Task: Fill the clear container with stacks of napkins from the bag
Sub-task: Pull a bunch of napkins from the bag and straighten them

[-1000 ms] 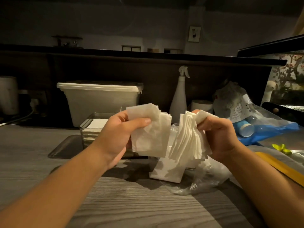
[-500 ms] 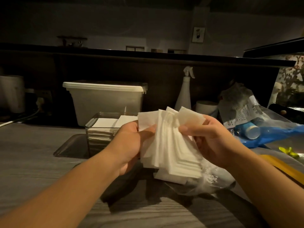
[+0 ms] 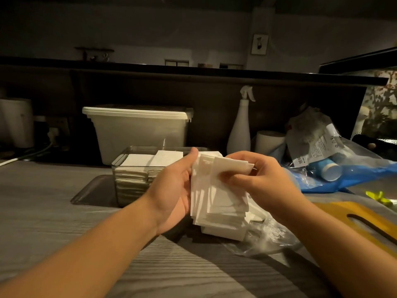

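Observation:
A fanned stack of white napkins (image 3: 219,196) stands on edge between both hands above the wooden counter. My left hand (image 3: 174,188) cups its left side with the fingertips over the top. My right hand (image 3: 257,179) pinches the stack's upper right corner. Below the stack lies the crumpled clear plastic bag (image 3: 264,237) with more napkins (image 3: 225,231) at its mouth. Just behind my left hand stands the clear container (image 3: 129,166), holding white napkins stacked nearly to its rim.
A lidded white tub (image 3: 139,130) stands behind the container, with a white spray bottle (image 3: 241,125) and a paper roll (image 3: 268,138) to its right. Blue and clear bags (image 3: 343,168) pile at the right, above a yellow board (image 3: 365,222). A grey tray (image 3: 94,190) lies under the container.
Two separate bunches of napkins, one in each hand, have been brought together into a single stack and lowered toward the bag. Both hands have moved closer together.

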The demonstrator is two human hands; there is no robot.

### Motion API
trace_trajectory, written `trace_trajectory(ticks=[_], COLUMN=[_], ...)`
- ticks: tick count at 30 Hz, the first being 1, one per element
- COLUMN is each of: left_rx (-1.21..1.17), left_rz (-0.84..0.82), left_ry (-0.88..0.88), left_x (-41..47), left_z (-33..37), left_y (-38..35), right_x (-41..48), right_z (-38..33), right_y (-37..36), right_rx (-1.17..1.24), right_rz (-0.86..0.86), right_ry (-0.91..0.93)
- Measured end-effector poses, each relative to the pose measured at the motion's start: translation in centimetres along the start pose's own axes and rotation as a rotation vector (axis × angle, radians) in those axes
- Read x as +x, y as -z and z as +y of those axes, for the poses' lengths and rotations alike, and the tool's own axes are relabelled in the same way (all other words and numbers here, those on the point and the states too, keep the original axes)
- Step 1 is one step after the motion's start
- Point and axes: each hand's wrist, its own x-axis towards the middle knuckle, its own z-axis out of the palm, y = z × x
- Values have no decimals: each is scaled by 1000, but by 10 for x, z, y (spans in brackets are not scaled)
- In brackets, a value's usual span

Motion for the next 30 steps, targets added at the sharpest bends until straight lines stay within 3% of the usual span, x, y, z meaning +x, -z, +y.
trace_trajectory(ticks=[2, 5, 9, 15, 20, 25, 30], left_rx=[135, 366, 488, 339, -63, 8, 107], left_rz=[-35, 46, 82, -16, -25, 46, 141], left_ry=[-30, -53, -58, -71, 0, 55, -2], left_x=[-1, -1, -1, -3, -1, -4, -1], left_z=[0, -3, -5, -1, 2, 1, -4], left_y=[-2, -4, -5, -3, 2, -5, -7], right_x=[1, 1, 1, -3, -2, -3, -3], right_z=[1, 4, 8, 10, 13, 14, 14], right_y=[0, 0, -2, -1, -2, -1, -2], right_rx=[-11, 2, -23, -254, -503, -544, -609], right_rz=[5, -7, 10, 91, 156, 146, 99], right_ry=[-14, -32, -14, 231, 462, 541, 570])
